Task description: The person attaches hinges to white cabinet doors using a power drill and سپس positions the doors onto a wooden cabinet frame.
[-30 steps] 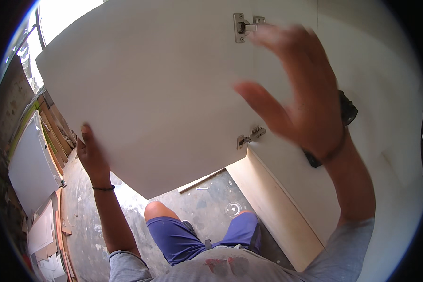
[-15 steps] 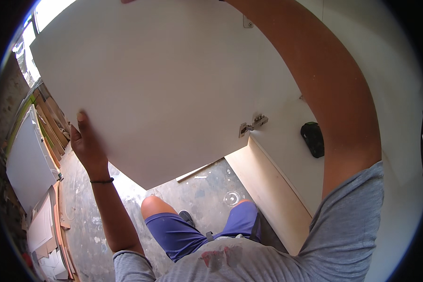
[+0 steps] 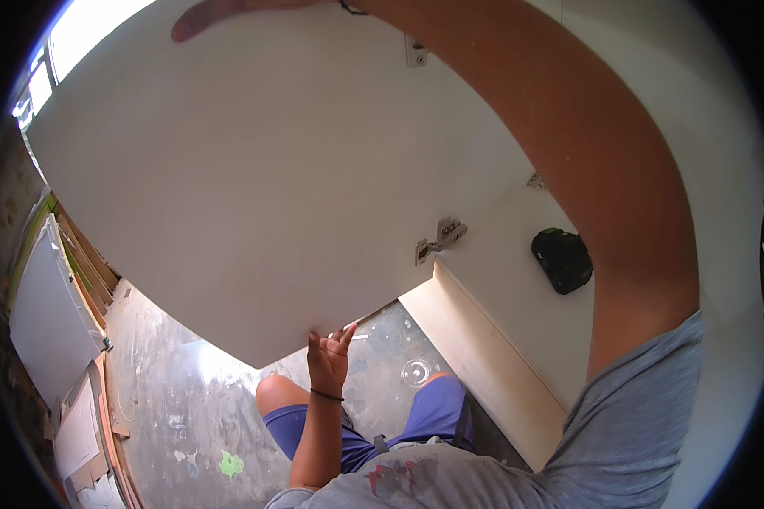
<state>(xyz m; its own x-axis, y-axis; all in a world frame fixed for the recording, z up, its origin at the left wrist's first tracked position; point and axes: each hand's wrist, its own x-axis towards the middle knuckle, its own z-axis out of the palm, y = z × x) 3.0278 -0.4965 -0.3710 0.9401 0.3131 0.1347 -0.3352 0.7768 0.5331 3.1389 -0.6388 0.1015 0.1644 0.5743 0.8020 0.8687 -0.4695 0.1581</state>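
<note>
White door (image 3: pixel 238 178) positioned between the hands, which are well apart; hinge (image 3: pixel 437 242) near its lower right corner. Left hand (image 3: pixel 328 363) at lower edge, fingers loosely spread. Right hand (image 3: pixel 244 7) at upper edge, partly out of view; grip cannot be determined.

This looks like a woodworking workshop: at nine o'clock a white panel (image 3: pixel 49 314) stands beside brown boards (image 3: pixel 92 265), at eight are pale sheets (image 3: pixel 76 428), and the scuffed grey floor (image 3: pixel 165 373) bears a green splotch (image 3: pixel 230 464) at seven.
</note>
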